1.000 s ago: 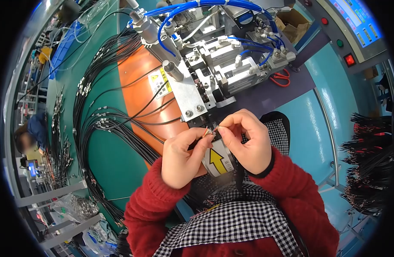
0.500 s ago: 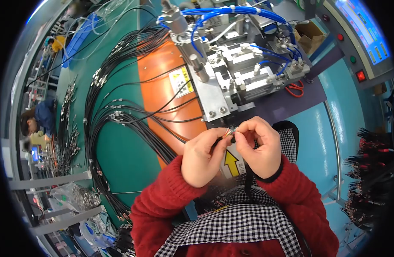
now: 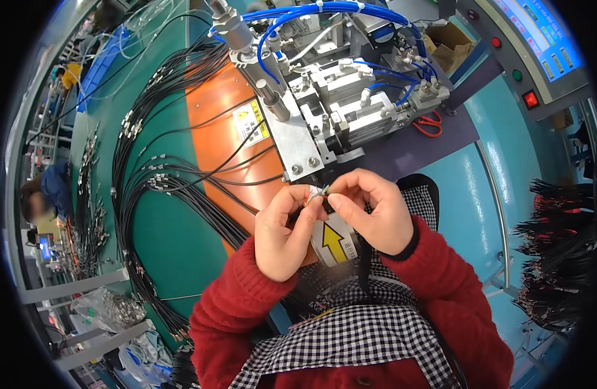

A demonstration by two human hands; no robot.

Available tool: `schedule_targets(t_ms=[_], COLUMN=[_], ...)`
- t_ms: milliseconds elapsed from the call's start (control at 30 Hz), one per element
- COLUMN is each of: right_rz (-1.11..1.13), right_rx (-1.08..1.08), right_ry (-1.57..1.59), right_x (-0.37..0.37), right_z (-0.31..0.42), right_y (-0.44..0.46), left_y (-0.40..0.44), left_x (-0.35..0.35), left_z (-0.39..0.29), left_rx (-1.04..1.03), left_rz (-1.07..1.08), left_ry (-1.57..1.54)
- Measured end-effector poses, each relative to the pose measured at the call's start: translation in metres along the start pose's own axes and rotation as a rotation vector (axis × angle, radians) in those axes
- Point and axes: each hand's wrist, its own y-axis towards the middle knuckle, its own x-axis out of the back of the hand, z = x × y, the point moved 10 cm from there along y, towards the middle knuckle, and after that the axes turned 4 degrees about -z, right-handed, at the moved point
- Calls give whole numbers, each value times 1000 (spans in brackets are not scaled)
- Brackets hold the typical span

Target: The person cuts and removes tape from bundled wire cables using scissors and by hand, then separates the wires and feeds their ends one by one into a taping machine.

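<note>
Coloured wires [image 3: 324, 190] sit pinched in left fingers [image 3: 306, 221], right fingers [image 3: 344, 208] alongside, grip unclear.

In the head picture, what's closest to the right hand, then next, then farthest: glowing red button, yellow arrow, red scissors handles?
From the right hand:
1. Yellow arrow, just below it, toward the left.
2. Red scissors handles, up and right.
3. Glowing red button, farther up, at the far right.

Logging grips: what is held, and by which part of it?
Thin coloured wires, near their ends, in the left hand; for the right hand, I cannot tell.
</note>
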Motion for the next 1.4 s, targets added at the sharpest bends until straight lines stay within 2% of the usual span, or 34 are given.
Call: schedule_targets(t_ms=[67, 233, 400, 533, 700, 867, 1033, 1200, 1400], right_rz=[-6, 72, 111, 44, 174, 230, 425, 466, 390], right_rx=[41, -72, 37, 412, 226, 261, 325, 296, 229], right_ry=[-17, 22, -93, -262, -370, -398, -513, -463, -454], right_x=[3, -1, -3, -6, -13, -13, -15, -14, -6], right_z=[6, -4, 7, 41, 22, 27, 28, 15, 9], right_y=[1, 3, 5, 0, -7, -5, -2, 2, 12], left_y=[-1, -1, 2, 3, 4, 3, 6, 8, 6], left_x=[0, -1, -1, 0, -4, -8, -19, -22, -3], left_z=[-2, 4, 4, -2, -22, -32, -30, -17, -21], left_rx=[17, 106, 104, 24, -137, -209, -129, -40, -191], left_rz=[2, 29, 56, 65, 73, 116, 303, 372, 204], left_ry=[4, -8, -37, 20, 159, 287, 343, 328, 545])
